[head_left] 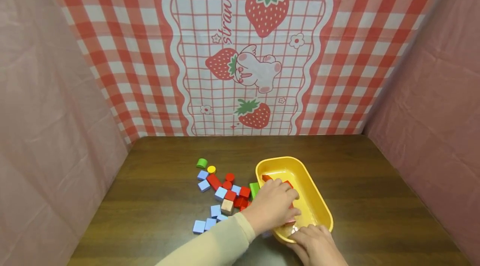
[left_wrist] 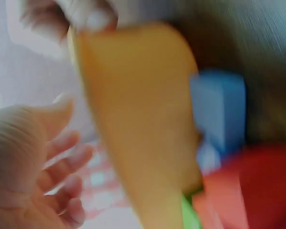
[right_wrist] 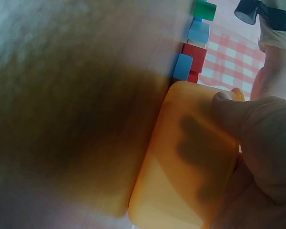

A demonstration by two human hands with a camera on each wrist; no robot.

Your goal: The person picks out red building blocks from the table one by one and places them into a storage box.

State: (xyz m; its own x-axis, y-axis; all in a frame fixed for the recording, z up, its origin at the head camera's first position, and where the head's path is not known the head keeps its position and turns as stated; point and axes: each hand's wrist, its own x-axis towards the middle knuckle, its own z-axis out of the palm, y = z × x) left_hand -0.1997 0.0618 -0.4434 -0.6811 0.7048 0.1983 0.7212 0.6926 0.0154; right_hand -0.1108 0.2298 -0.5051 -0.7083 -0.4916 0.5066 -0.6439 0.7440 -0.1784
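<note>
A yellow plastic tray (head_left: pixel 321 200) stands on the table, a few red blocks (head_left: pixel 288 184) inside it. My left hand (head_left: pixel 273 204) reaches over its left rim, fingers loosely bent above the red blocks and partly covering them. In the left wrist view this hand (left_wrist: pixel 43 162) has its fingers spread beside the tray wall (left_wrist: pixel 138 105), nothing visible between them. At the tray's near end my right hand (head_left: pixel 315 243) grips the rim. The right wrist view shows its thumb (right_wrist: pixel 229 109) pressed on the outer wall, with the other fingers over the far side of the rim.
Left of the tray lie scattered wooden blocks: several blue ones (head_left: pixel 199 227), red ones (head_left: pixel 214 181), a plain wood cube (head_left: pixel 227 206), a yellow disc (head_left: pixel 211 169) and a green arch-shaped block (head_left: pixel 202 163). Another green block (head_left: pixel 254 189) lies against the tray. A checked strawberry cloth (head_left: pixel 150 70) hangs behind.
</note>
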